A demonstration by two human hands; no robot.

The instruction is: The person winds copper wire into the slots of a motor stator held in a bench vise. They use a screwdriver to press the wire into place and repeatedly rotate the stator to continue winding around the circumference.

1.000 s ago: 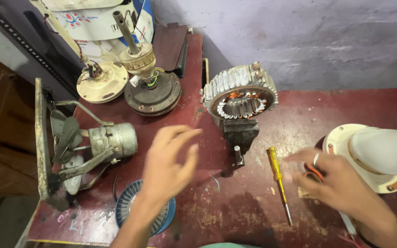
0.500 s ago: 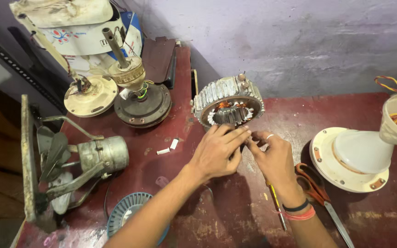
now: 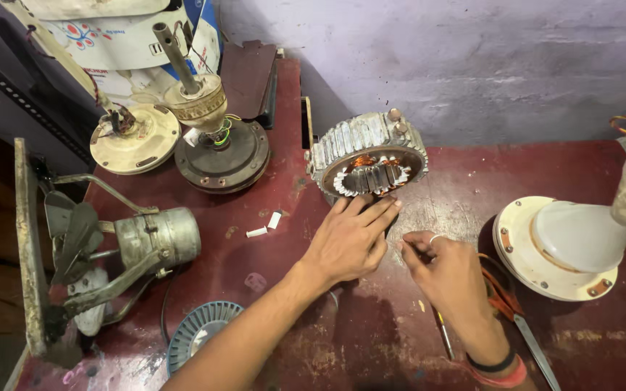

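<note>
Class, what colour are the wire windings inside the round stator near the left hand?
Copper-orange windings, seen in the head view.

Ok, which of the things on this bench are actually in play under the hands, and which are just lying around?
In play:
- stator, ringed with copper windings, left hand resting at its base
- right hand, fingers pinched beside it; what they pinch is too small to tell

Lying about:
- white fan housing
- scissors
- screwdriver
- grey motor on bracket
- two motor assemblies at the back
- blue ribbed disc
</note>
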